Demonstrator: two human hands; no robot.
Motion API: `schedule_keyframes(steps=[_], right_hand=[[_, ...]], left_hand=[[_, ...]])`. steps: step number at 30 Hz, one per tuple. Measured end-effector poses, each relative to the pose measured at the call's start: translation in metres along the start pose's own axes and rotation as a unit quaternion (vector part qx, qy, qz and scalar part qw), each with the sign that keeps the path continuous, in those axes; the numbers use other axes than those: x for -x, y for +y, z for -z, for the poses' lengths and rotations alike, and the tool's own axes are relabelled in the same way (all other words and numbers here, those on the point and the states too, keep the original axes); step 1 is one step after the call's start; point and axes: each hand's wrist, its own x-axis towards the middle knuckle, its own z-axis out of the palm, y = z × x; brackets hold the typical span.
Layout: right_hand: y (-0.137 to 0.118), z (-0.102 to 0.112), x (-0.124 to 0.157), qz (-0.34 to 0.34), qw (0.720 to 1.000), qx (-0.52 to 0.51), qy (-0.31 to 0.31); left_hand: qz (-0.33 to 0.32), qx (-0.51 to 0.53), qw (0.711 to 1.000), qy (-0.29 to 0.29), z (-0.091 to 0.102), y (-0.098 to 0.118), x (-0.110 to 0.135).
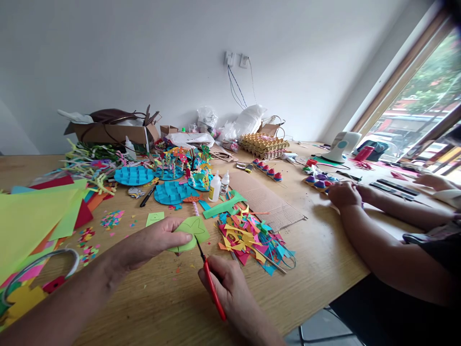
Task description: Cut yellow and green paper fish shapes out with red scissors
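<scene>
Table (154,307) with a wooden top; flat cardboard (262,192) lying on it; heap of coloured paper scraps (239,233) beside the cardboard; left hand (156,240) pinched closed, thumb uppermost; right hand (230,283) curled round red-handled scissors (212,286); green paper (198,227) with a drawn outline gripped in the left hand's pinch, above the table, at the blades (200,249)
</scene>
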Motion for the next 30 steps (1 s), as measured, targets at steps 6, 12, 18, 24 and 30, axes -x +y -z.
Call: schedule_keyframes(steps=[6, 12, 18, 24, 30], right_hand=[[-0.0005, 0.0005, -0.0005, 0.003, 1.0, 0.025, 0.002], [-0.0017, 0.0012, -0.0009, 0.004, 0.999, 0.047, 0.0], [0.0012, 0.0014, -0.0005, 0.014, 0.998, 0.062, -0.001], [0.0013, 0.0008, -0.0006, 0.009, 0.998, 0.064, -0.002], [0.0019, 0.0004, -0.0015, 0.006, 0.999, 0.051, -0.013]], left_hand=[[0.01, 0.008, 1.0, -0.004, -0.001, 0.0016, 0.0002], [0.029, 0.016, 0.999, -0.004, 0.0015, 0.0005, 0.0013], [0.03, 0.014, 0.999, -0.032, 0.0027, 0.0007, 0.0013], [0.005, -0.013, 0.999, -0.029, 0.0034, 0.0035, -0.0001], [-0.016, -0.028, 0.999, 0.044, 0.0016, 0.0018, -0.0026]])
